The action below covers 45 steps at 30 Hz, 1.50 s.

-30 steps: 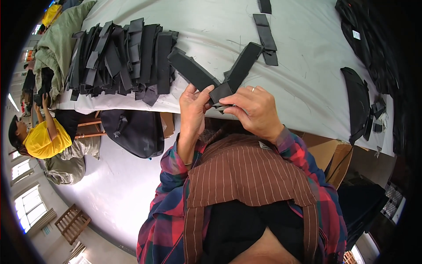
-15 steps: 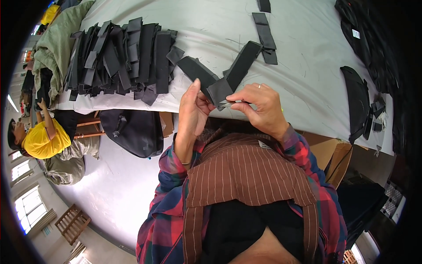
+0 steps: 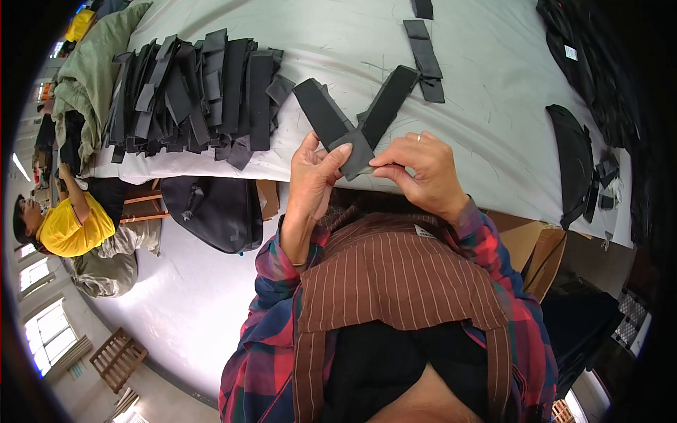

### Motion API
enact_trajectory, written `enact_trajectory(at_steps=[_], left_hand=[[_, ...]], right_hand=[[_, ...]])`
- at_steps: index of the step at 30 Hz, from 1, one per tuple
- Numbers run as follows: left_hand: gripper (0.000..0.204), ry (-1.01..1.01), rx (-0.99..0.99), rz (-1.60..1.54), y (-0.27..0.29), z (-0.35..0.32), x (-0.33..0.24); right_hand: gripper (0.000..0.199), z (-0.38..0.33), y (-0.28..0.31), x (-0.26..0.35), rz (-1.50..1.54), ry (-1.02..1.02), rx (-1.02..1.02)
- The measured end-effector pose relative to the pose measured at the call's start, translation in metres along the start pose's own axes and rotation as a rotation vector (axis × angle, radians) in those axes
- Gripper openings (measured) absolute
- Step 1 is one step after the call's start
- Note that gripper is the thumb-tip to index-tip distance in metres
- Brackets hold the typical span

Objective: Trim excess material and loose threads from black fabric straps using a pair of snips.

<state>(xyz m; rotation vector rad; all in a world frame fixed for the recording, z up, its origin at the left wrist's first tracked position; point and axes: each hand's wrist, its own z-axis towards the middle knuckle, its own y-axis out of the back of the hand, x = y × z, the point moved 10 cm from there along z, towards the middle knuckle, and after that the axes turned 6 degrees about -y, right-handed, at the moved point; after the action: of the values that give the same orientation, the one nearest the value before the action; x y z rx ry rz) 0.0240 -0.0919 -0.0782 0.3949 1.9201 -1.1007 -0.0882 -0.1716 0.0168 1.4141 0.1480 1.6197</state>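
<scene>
A V-shaped piece of black fabric straps (image 3: 358,149) lies at the table's near edge, its two arms spread away from me and its joined end toward me. My left hand (image 3: 314,173) grips this joined end from the left, thumb pressed on top and the other fingers partly hidden beneath. At the right edge of the same end, my right hand (image 3: 419,169) is closed in a pinch of thumb and forefinger. A small pale bit shows at those fingertips, too small to name. A ring is on one finger of that hand.
A pile of black fabric strips (image 3: 190,99) covers the table's left part. More strips (image 3: 423,60) lie beyond the V-shaped piece. A curved black fabric piece (image 3: 570,162) and dark cloth (image 3: 599,92) lie right. A person in yellow (image 3: 77,222) works at far left.
My left thumb has come down onto the fabric's joined end. The left arm of the V has swung slightly away and right. My right hand stays pinched, shifted slightly right.
</scene>
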Motion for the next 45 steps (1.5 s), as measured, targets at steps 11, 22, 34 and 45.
enact_trajectory(at_steps=[11, 22, 34, 45], left_hand=[[0.039, -0.01, -0.026, 0.05, 0.001, 0.0, -0.005], [0.039, -0.048, 0.029, 0.064, -0.001, 0.001, -0.012], [0.032, 0.106, 0.02, -0.058, -0.027, -0.011, -0.001], [0.039, -0.361, 0.323, 0.505, -0.071, -0.023, -0.066]], right_hand=[[0.013, 0.001, 0.003, -0.006, 0.029, -0.032, 0.029], [0.014, -0.002, 0.016, -0.033, 0.221, -0.187, -0.067], [0.032, 0.005, 0.002, -0.012, 0.39, -0.111, -0.007], [0.002, 0.02, 0.007, -0.008, 0.74, -0.381, -0.05]])
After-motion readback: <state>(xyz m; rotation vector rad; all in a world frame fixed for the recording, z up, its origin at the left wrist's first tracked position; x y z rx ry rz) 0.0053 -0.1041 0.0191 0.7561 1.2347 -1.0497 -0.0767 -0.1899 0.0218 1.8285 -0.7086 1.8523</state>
